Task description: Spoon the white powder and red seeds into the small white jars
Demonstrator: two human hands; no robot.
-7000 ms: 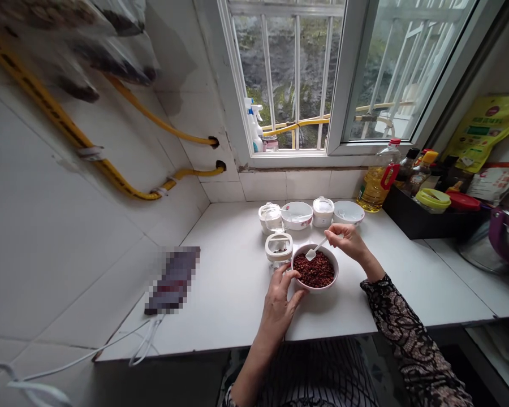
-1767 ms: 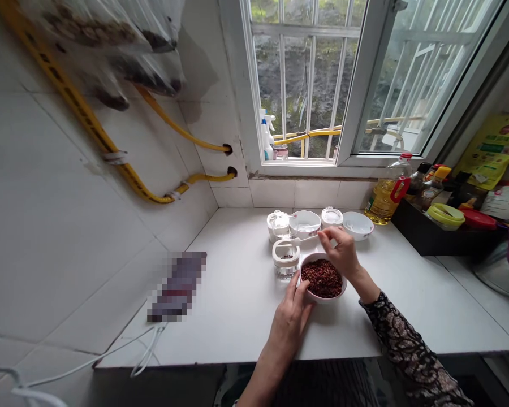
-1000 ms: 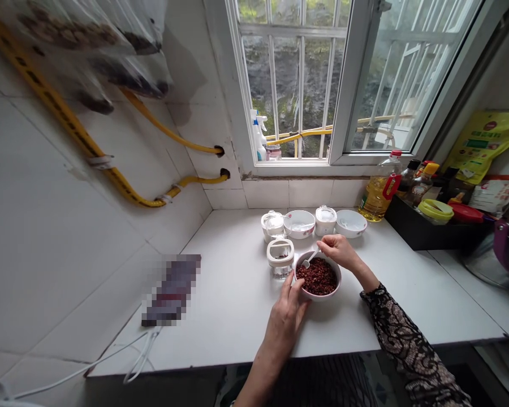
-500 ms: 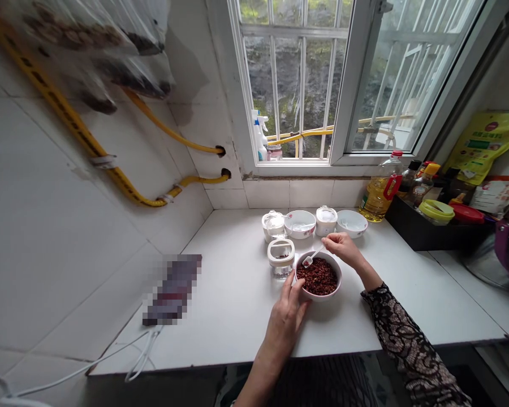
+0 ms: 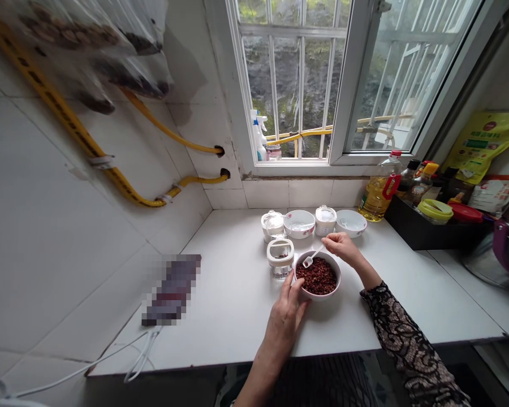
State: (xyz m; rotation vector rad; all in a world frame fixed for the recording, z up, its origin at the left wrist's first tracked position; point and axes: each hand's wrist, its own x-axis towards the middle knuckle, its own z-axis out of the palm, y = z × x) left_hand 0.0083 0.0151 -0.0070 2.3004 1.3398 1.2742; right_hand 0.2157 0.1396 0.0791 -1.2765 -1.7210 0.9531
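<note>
A bowl (image 5: pixel 338 282) of dark red dried bits (image 5: pixel 320 277) stands on the white counter. My left hand (image 5: pixel 286 308) grips its left rim, thumb and fingers on the bowl's side. Above it, my right hand (image 5: pixel 343 247) pinches the handle of a small white spoon (image 5: pixel 309 261), whose scoop is over the left part of the red bits. A clear jar with a cream lid (image 5: pixel 280 257) stands just left of the bowl. Behind are a lidded jar (image 5: pixel 272 226), a white bowl (image 5: pixel 299 224), another lidded jar (image 5: pixel 325 220) and a second white bowl (image 5: pixel 352 223).
An oil bottle (image 5: pixel 377 192) stands at the back right, beside a black box (image 5: pixel 424 229) of condiments and a steel pot (image 5: pixel 492 254). At left lie a blurred dark object (image 5: pixel 172 291) and a white cable (image 5: pixel 141 356). A window (image 5: pixel 297 102) is behind.
</note>
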